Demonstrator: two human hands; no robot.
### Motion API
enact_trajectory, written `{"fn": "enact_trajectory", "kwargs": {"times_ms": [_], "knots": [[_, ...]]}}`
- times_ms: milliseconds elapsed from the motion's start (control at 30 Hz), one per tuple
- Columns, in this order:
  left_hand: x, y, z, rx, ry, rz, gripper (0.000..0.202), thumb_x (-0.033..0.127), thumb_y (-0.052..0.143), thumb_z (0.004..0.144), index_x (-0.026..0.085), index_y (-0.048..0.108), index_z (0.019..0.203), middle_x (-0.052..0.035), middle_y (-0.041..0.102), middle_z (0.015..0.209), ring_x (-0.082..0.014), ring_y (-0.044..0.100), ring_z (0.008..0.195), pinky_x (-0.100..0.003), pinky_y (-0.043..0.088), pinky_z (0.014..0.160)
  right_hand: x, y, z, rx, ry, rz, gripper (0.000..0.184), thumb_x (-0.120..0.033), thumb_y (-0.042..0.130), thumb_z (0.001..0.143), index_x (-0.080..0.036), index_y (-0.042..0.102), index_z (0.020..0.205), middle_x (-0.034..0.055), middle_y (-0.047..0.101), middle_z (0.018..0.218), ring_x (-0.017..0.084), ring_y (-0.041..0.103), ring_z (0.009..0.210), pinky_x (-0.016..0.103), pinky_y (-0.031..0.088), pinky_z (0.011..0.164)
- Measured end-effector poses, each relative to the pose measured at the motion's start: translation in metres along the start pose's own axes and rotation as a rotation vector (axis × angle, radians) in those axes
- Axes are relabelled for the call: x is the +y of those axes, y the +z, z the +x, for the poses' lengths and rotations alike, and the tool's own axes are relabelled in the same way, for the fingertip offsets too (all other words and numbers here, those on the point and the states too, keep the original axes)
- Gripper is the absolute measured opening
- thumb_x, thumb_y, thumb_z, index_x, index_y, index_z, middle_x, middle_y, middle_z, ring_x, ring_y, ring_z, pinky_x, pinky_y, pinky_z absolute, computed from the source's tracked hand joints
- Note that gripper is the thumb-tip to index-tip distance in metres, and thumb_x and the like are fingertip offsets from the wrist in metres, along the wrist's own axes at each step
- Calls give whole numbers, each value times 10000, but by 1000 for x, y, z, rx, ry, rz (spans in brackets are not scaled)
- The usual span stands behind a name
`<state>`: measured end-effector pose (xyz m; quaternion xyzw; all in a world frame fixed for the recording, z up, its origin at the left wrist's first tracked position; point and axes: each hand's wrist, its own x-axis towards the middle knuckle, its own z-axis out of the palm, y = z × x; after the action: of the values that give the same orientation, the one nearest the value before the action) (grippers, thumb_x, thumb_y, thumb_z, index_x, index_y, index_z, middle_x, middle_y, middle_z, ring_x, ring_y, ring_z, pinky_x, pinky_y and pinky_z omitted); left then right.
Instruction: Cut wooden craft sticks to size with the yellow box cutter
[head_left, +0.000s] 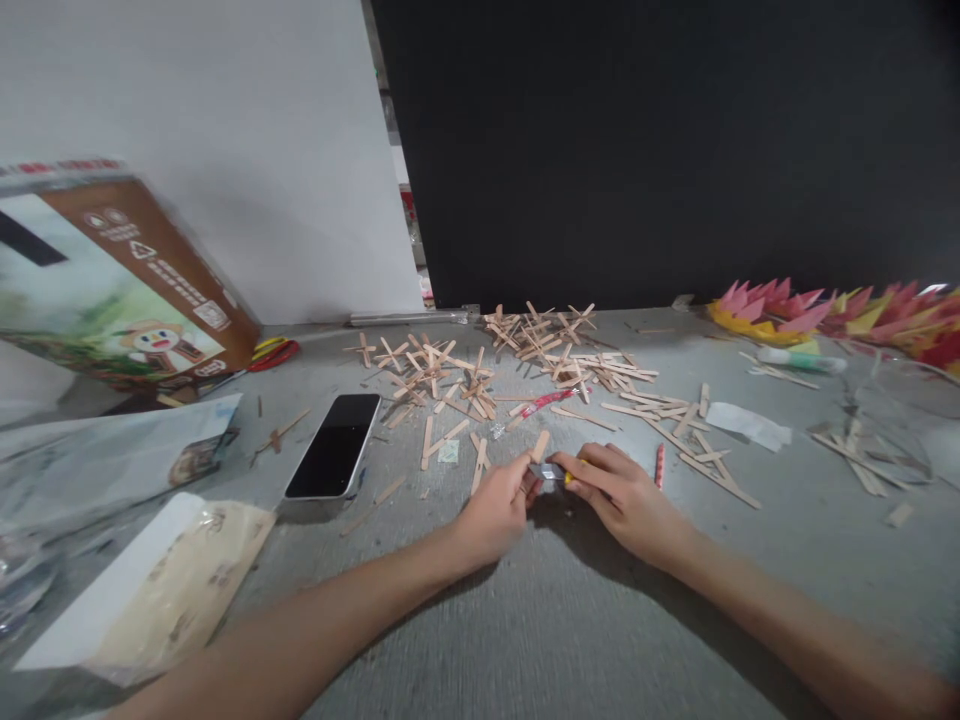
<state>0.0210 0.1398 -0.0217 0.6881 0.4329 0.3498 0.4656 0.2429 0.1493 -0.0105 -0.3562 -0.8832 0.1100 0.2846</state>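
Both my hands meet at the middle of the grey table [570, 620]. My left hand [495, 505] pinches a short wooden craft stick [540, 445] that points away from me. My right hand [622, 495] is closed round a small silvery tube with a yellow part [553, 472], held against the stick's near end. Beyond my hands lie several loose craft sticks and glued stick crosses [442, 370], with another pile [547, 335] further back.
A black phone [335, 445] lies left of my hands. A printed cardboard box [112, 290] and plastic bags [135, 570] fill the left side. Pink and yellow paper flowers [832, 315] and a clear container [900, 420] sit at the right. A red pen [660, 465] lies nearby.
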Motion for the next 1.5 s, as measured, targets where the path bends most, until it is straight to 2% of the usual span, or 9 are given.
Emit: {"fn": "enact_trajectory", "kwargs": {"times_ms": [233, 600, 700, 800, 967, 1133, 1300, 1400, 1500], "knots": [[1, 1, 1, 19, 26, -37, 102, 124, 444, 887, 204, 465, 827, 51, 424, 644, -118, 378, 589, -227, 328, 593, -1, 1, -2, -17, 25, -14, 344, -286, 427, 1094, -267, 598, 1392, 60, 638, 935, 223, 599, 864, 367, 478, 783], [5, -2, 1, 12, 65, -46, 112, 130, 438, 866, 211, 427, 790, 50, 406, 646, -120, 348, 605, -241, 293, 590, -3, -4, -3, -35, 95, 34, 296, -305, 386, 1102, -238, 638, 1242, 54, 710, 950, 203, 680, 857, 323, 521, 763], [7, 0, 1, 11, 21, -104, 181, 208, 452, 938, 220, 385, 770, 50, 399, 647, -116, 359, 607, -237, 325, 598, 2, -3, -5, 35, 99, 48, 302, -272, 362, 1101, -220, 625, 1238, 73, 751, 1028, 202, 718, 906, 320, 542, 794], [8, 1, 1, 31, -42, -177, 318, 380, 438, 1018, 227, 343, 755, 49, 389, 658, -111, 372, 614, -234, 362, 612, 6, -4, -7, 137, 101, 50, 312, -250, 346, 1095, -212, 621, 1237, 91, 763, 1096, 204, 734, 966, 318, 557, 831], [8, 2, 1, 13, -52, -255, 415, 536, 489, 1002, 226, 351, 763, 47, 390, 703, -111, 373, 647, -234, 378, 633, 3, -5, -5, 38, 39, -26, 315, -268, 365, 1097, -209, 633, 1253, 62, 734, 926, 191, 706, 800, 306, 537, 746], [10, 0, 1, -7, -23, -258, 484, 643, 388, 1018, 206, 425, 813, 43, 393, 722, -115, 345, 636, -254, 330, 613, 2, -4, -1, -6, 22, -72, 294, -289, 388, 1100, -213, 631, 1247, 66, 707, 924, 203, 691, 818, 309, 511, 726], [10, -2, -1, -27, -29, -259, 515, 675, 362, 1020, 205, 422, 819, 45, 391, 718, -116, 345, 636, -259, 312, 614, 3, -6, -2, -24, 57, -51, 279, -284, 372, 1105, -216, 607, 1238, 60, 731, 959, 195, 702, 838, 306, 511, 752], [11, -2, -1, -40, -36, -296, 509, 670, 370, 1022, 202, 427, 830, 47, 385, 725, -114, 337, 635, -256, 304, 612, 3, -8, -1, -48, 98, -62, 250, -300, 391, 1100, -221, 599, 1214, 42, 756, 917, 190, 717, 774, 295, 505, 693], [10, -2, -1, -45, -46, -327, 506, 671, 383, 1019, 204, 423, 828, 49, 382, 725, -110, 332, 629, -253, 303, 609, 2, -10, 2, -52, 81, -94, 267, -295, 377, 1101, -227, 615, 1201, 40, 766, 890, 193, 730, 745, 293, 499, 654]]}}
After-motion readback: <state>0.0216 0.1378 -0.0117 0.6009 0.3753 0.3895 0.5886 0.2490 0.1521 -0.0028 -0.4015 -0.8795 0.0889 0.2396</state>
